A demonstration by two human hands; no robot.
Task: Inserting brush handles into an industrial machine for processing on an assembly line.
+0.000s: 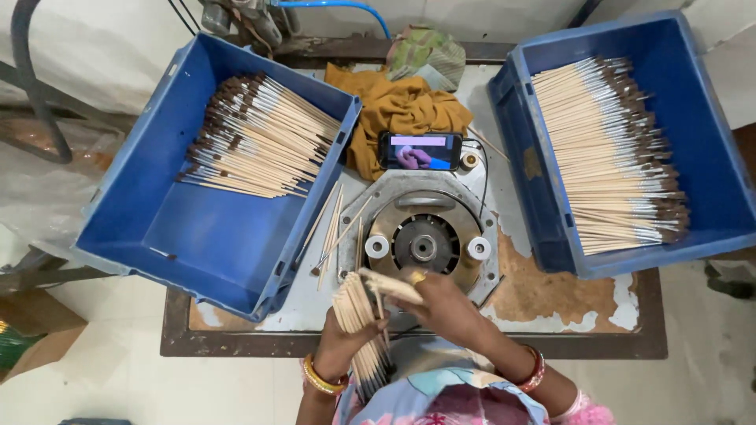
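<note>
Gripping a bundle of wooden brushes (pixel 364 327) at the table's (pixel 409 340) near edge, the left hand (pixel 340 340) is closed around the sticks. The right hand (pixel 442 308) pinches one brush (pixel 390 286) from the bundle's top, just before the round metal machine (pixel 424 236). Blue crates (pixel 213 228) of brushes flank both sides.

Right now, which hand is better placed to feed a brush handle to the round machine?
The right hand, probably: it holds one wooden stick at the edge of the round machine, while the left hand is full, gripping the bundle of sticks farther back.
</note>
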